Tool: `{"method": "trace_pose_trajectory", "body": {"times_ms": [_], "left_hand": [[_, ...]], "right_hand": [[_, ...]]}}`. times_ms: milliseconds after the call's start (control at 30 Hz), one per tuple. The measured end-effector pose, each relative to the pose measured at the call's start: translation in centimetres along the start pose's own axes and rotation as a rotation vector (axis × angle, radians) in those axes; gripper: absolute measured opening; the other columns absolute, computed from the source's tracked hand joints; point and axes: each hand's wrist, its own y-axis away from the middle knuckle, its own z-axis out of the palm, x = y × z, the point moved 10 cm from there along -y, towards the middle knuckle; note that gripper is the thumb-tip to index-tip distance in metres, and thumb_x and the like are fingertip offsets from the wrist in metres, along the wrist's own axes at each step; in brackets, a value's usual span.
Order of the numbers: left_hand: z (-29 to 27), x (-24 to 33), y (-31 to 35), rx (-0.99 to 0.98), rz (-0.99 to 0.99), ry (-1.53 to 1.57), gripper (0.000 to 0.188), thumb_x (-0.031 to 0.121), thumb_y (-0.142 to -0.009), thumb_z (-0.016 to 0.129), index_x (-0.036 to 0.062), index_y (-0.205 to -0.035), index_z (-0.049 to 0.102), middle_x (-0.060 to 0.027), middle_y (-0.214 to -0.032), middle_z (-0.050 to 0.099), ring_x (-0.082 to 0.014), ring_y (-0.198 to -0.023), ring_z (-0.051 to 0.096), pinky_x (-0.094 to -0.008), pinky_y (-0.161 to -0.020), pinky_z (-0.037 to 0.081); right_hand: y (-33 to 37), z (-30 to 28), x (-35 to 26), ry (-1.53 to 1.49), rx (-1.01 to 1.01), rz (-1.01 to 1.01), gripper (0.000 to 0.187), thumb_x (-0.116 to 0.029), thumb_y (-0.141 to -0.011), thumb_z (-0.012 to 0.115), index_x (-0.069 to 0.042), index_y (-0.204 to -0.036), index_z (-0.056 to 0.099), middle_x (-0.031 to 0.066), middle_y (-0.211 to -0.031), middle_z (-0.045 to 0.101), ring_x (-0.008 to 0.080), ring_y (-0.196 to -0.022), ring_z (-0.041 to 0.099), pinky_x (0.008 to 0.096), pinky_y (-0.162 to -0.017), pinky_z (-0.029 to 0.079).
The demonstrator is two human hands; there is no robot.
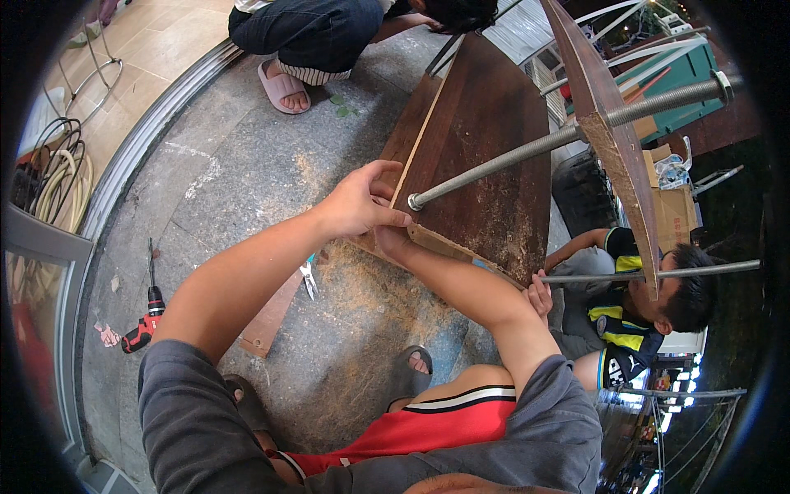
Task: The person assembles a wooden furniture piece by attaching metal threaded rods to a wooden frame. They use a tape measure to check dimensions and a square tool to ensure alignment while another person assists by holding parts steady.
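Observation:
Dark brown wooden boards joined by threaded metal rods stand in front of me. At the corner of the nearer board (485,156), my left hand (366,200) has its thumb along the edge and its fingers curled round it. A nut (415,201) sits on the long threaded rod (510,155) beside that thumb. My right hand (393,240) reaches below the same corner, under my left; its fingers are hidden by the board. A second board (605,123) stands further along the rods, apart from the first.
A person in dark trousers (309,37) crouches at the far side. Another person at the right has a hand (539,295) at the lower rod (658,272). A red cordless drill (146,319), pliers (308,277), a wooden strip (271,319) and sawdust lie on the floor.

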Motion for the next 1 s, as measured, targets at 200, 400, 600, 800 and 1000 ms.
{"method": "trace_pose_trajectory", "body": {"times_ms": [200,400,600,800,1000], "left_hand": [[-0.1,-0.4,0.2,0.011,-0.028,0.012,0.095,0.007,-0.079,0.089,0.0068,-0.158,0.036,-0.0119,-0.115,0.071,-0.0175,-0.101,0.066,-0.0341,-0.091,0.054],[-0.1,-0.8,-0.2,0.007,-0.009,0.062,0.098,0.009,-0.076,0.092,0.0024,-0.155,0.036,-0.0194,-0.12,0.068,-0.0208,-0.1,0.069,-0.0347,-0.088,0.057],[-0.2,-0.7,-0.3,0.017,0.004,0.033,0.096,0.01,-0.075,0.092,0.0025,-0.154,0.038,-0.0166,-0.115,0.069,-0.0196,-0.099,0.068,-0.0341,-0.087,0.057],[0.0,-0.3,0.0,0.019,-0.029,0.02,0.091,0.003,-0.08,0.087,0.0069,-0.157,0.038,-0.0104,-0.112,0.072,-0.0164,-0.098,0.067,-0.0326,-0.086,0.054],[-0.1,-0.3,-0.2,0.007,-0.011,0.015,0.095,0.01,-0.076,0.092,0.0032,-0.155,0.038,-0.0151,-0.112,0.071,-0.0191,-0.098,0.068,-0.0343,-0.088,0.056]], "right_hand": [[0.0,-0.4,0.4,0.036,0.027,0.04,0.034,-0.027,-0.112,0.044,-0.001,-0.13,0.06,0.0072,-0.121,0.065,0.017,-0.112,0.062,0.0338,-0.096,0.052],[-0.3,-0.1,1.6,-0.107,0.048,-0.016,0.033,-0.024,-0.111,0.045,-0.001,-0.126,0.062,0.0084,-0.119,0.067,0.0181,-0.113,0.064,0.0342,-0.095,0.052],[-0.4,-0.4,3.1,-0.015,-0.005,0.03,0.033,-0.024,-0.11,0.045,-0.002,-0.126,0.062,0.0088,-0.121,0.066,0.0177,-0.117,0.062,0.0339,-0.097,0.051],[-0.5,-0.1,2.8,-0.026,-0.02,0.009,0.033,-0.024,-0.109,0.045,-0.003,-0.127,0.063,0.0085,-0.122,0.066,0.0176,-0.117,0.061,0.0342,-0.098,0.05],[-0.7,-0.1,2.7,-0.075,-0.01,-0.038,0.034,-0.026,-0.109,0.046,-0.003,-0.128,0.062,0.0079,-0.123,0.066,0.0175,-0.117,0.061,0.0349,-0.098,0.05]]}}
